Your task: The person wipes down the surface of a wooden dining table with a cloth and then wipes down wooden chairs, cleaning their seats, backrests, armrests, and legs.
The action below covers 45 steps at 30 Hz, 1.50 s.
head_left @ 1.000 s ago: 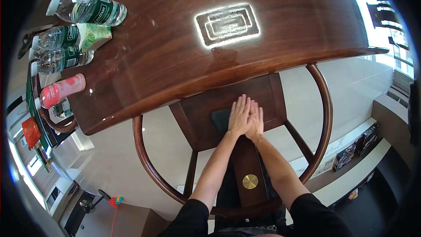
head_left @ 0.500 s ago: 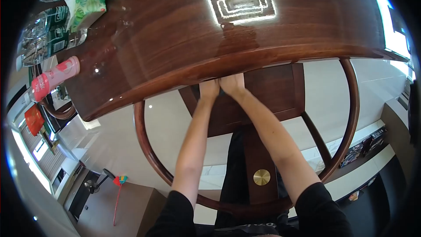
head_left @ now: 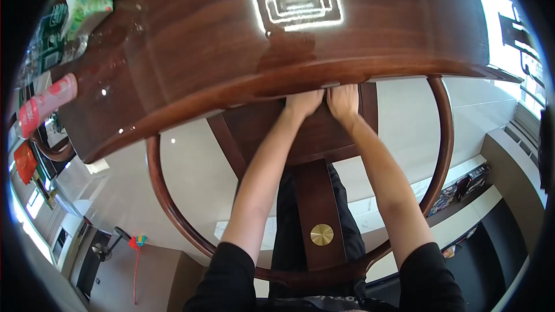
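Note:
Both my arms reach over the back of a dark wooden chair [head_left: 310, 205], with a round brass disc [head_left: 322, 234] on its back panel. My left hand [head_left: 304, 104] is at the underside of the table's front edge, its fingertips hidden there. Beside it, a small gap apart, my right hand [head_left: 343, 104] reaches to the same edge, and its fingertips are hidden too. Beneath both hands lies the chair's seat [head_left: 260, 133], partly under the glossy wooden table [head_left: 191, 52]. Whether either hand grips anything cannot be seen.
At the table's left are a pink bottle [head_left: 49, 104], a green-and-white tissue pack [head_left: 87, 11] and clear water bottles with green labels [head_left: 52, 34]. The curved chair arms [head_left: 159, 185] flank my arms. A red-handled broom [head_left: 136, 266] stands lower left; a low shelf [head_left: 468, 190] lies right.
My hands have shifted right along the table edge and stand a little farther apart. The view has turned slightly, so the table, bottles and chair appear farther left.

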{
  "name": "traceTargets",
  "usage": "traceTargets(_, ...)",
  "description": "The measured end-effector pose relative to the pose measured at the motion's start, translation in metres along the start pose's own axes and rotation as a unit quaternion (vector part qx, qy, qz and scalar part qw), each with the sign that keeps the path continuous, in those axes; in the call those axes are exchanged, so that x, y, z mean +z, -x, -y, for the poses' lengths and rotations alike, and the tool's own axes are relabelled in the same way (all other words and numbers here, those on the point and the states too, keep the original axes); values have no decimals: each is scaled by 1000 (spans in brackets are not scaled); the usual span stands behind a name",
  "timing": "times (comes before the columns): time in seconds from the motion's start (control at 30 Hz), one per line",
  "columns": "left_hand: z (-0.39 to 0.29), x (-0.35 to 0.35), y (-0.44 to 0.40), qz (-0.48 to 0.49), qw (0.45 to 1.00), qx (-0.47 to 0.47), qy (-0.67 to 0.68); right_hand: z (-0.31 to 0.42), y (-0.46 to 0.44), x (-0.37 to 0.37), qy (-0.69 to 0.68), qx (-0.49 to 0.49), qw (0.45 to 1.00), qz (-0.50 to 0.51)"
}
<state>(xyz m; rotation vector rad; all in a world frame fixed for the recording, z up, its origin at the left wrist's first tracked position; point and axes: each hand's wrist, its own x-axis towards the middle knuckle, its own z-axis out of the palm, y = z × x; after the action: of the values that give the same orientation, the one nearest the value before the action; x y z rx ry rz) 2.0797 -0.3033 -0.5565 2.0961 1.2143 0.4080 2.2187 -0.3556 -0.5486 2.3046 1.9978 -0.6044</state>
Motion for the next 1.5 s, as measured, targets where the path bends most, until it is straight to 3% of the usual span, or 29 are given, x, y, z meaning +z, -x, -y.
traceTargets(0.07,20,5,-21,-45,990,-27,131,25,-37,-24,-81,104,978,163)
traceTargets(0.1,22,6,-15,-44,990,-29,129,34,-42,1,3,91,992,89)
traceTargets(0.17,21,-9,-6,-57,990,-86,99,57,-29,12,5,114,993,38)
traceTargets(0.2,17,-29,11,78,981,-161,77,68,-10,13,-6,109,993,42)
traceTargets(0.27,12,-32,79,-98,993,-63,-13,89,33,7,-68,-15,993,-97)
traceTargets(0.33,-3,-27,162,-25,983,-181,-16,98,89,13,-20,-112,993,14)
traceTargets(0.43,-21,-14,234,38,980,-195,-11,100,148,17,79,-173,974,119)
traceTargets(0.5,-47,-16,246,105,945,-309,-26,98,158,23,32,-132,971,196)
traceTargets(0.53,-59,-18,233,78,937,-339,-20,96,150,6,36,-126,973,192)
traceTargets(0.6,-55,-8,212,58,959,-275,38,95,133,-49,-89,46,938,332)
traceTargets(0.63,-55,-6,206,38,970,-222,93,87,127,-70,-90,92,942,310)
traceTargets(0.67,-74,-22,186,69,958,-238,144,71,115,-105,-108,70,930,345)
traceTargets(0.73,-110,-43,143,114,926,-288,216,40,110,-127,-141,104,934,312)
traceTargets(0.8,-137,-50,117,136,909,-317,232,12,117,-172,-158,41,945,284)
traceTargets(0.87,-163,-58,97,151,756,-413,484,-12,145,-219,-209,-21,972,110)
traceTargets(0.97,-189,-42,75,150,800,-401,421,-55,169,-288,-303,-34,937,-170)
traceTargets(1.03,-171,0,88,198,808,-422,360,-94,190,-286,-237,73,914,-321)
traceTargets(1.1,-164,41,87,277,876,-376,120,-142,212,-236,-402,223,843,-277)
traceTargets(1.17,-175,79,95,310,879,-359,41,-175,229,-142,-632,420,644,-97)
traceTargets(1.23,-152,123,119,315,801,-427,277,-182,241,-103,-681,456,543,184)
traceTargets(1.3,-184,115,115,262,735,-523,343,-164,241,-71,-751,443,433,227)
traceTargets(1.4,-178,110,117,224,657,-616,373,-150,221,-68,-769,477,365,221)
traceTargets(1.47,-199,77,109,235,631,-611,416,-156,206,-71,-767,493,315,265)
traceTargets(1.5,-234,48,95,260,635,-558,466,-152,209,-62,-772,493,304,262)
